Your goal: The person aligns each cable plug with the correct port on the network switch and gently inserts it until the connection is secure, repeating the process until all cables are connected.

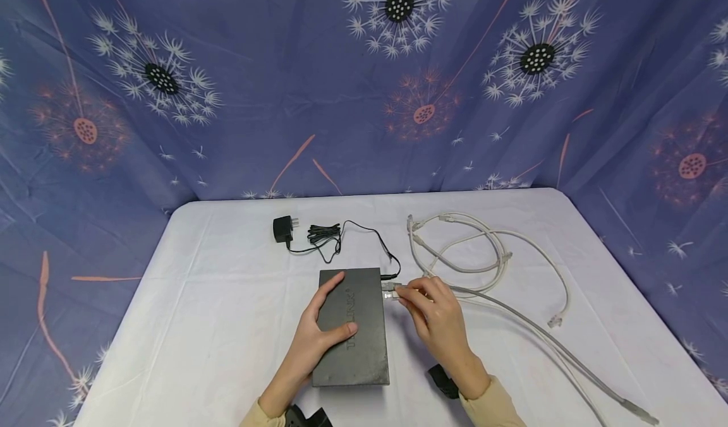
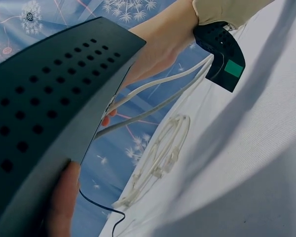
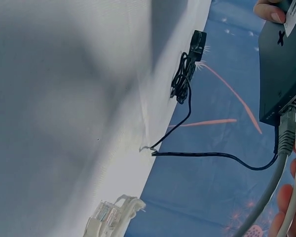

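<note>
Head view: the box point(image 1: 364, 357) is held over the bench point(image 1: 199, 326), long axis running near to far, port edge facing the right hand point(image 1: 436, 316). That nearer grip pinches one plug point(image 1: 390, 295) of two, just right of the box; which one is unclear. The left hand point(image 1: 318, 335) grips the box. Counted: one box, one adapter point(image 1: 282, 229), two cables point(image 1: 512, 310) at the ports; loose cables point(image 1: 500, 250) overlap too much to count.
</note>
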Action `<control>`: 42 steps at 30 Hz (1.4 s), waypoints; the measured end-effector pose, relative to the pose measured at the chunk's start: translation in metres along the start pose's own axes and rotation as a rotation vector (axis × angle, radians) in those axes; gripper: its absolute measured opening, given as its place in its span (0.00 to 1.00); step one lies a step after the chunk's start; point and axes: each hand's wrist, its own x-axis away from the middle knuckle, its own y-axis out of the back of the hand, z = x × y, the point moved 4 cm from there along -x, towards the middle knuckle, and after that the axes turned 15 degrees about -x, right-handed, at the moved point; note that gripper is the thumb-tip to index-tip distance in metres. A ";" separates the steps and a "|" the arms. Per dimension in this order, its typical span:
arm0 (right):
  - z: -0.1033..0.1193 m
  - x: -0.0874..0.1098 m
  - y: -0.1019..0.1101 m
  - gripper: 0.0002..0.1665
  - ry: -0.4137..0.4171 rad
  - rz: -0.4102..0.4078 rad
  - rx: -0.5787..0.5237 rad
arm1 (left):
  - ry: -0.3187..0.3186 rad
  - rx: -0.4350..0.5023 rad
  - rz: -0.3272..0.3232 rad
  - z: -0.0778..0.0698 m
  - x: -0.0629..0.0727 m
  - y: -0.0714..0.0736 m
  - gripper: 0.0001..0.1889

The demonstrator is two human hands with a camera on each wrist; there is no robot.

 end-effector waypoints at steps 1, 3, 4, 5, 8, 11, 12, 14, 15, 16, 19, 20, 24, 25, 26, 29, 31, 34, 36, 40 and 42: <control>0.000 0.000 0.000 0.18 -0.001 0.001 0.004 | 0.002 0.001 0.000 0.000 0.000 0.000 0.42; 0.001 0.000 -0.001 0.19 -0.003 0.004 0.013 | 0.005 0.002 0.001 0.000 0.000 0.000 0.42; 0.001 0.000 -0.001 0.18 0.000 0.001 0.014 | 0.008 0.004 0.002 0.000 0.000 0.000 0.42; 0.001 0.000 -0.001 0.19 0.001 -0.003 0.010 | 0.009 0.005 0.004 0.000 0.000 0.000 0.42; 0.001 0.000 -0.001 0.18 0.004 -0.018 -0.016 | 0.013 0.012 0.009 0.000 0.001 -0.001 0.42; 0.000 0.000 0.000 0.17 0.005 -0.033 -0.053 | 0.011 0.009 0.010 0.000 0.001 -0.001 0.42; 0.000 0.000 0.000 0.16 0.008 -0.035 -0.060 | 0.010 0.008 0.010 0.000 0.001 -0.001 0.42; 0.000 0.000 0.000 0.16 0.009 -0.033 -0.075 | 0.006 0.003 0.011 0.000 0.000 -0.001 0.43; 0.000 -0.001 -0.001 0.16 0.012 -0.034 -0.084 | 0.005 0.001 0.012 0.000 0.000 -0.001 0.43; 0.000 -0.001 -0.001 0.16 0.017 -0.038 -0.094 | 0.005 -0.001 0.013 -0.001 0.000 -0.001 0.43; 0.000 0.000 -0.001 0.15 0.037 -0.061 -0.139 | 0.001 -0.008 0.014 -0.001 0.000 -0.001 0.43; 0.000 0.000 -0.001 0.15 0.047 -0.074 -0.155 | 0.000 -0.007 0.015 -0.002 0.000 -0.001 0.42; 0.000 0.000 -0.002 0.13 0.077 -0.119 -0.196 | -0.006 -0.010 0.020 -0.003 0.000 -0.001 0.42; 0.000 0.000 -0.002 0.12 0.081 -0.127 -0.201 | -0.007 -0.012 0.022 -0.003 0.000 -0.001 0.42; 0.000 0.000 -0.002 0.12 0.084 -0.133 -0.204 | -0.007 -0.013 0.025 -0.003 0.000 -0.001 0.42; -0.001 0.001 -0.003 0.08 0.085 -0.139 -0.221 | -0.008 -0.025 0.037 -0.003 0.000 0.000 0.42; -0.001 0.002 -0.004 0.04 0.083 -0.141 -0.235 | -0.009 -0.029 0.048 -0.003 0.000 0.000 0.42; 0.000 0.003 -0.004 0.07 0.076 -0.144 -0.256 | -0.013 -0.036 0.059 -0.003 0.001 0.000 0.41; 0.000 0.003 -0.004 0.12 0.073 -0.150 -0.262 | -0.015 -0.036 0.060 -0.003 0.001 0.000 0.41; 0.002 0.004 -0.005 0.15 0.073 -0.162 -0.268 | -0.015 -0.052 0.059 -0.003 0.002 0.000 0.41; 0.002 0.004 -0.005 0.17 0.072 -0.166 -0.268 | -0.015 -0.066 0.063 -0.003 0.003 0.000 0.41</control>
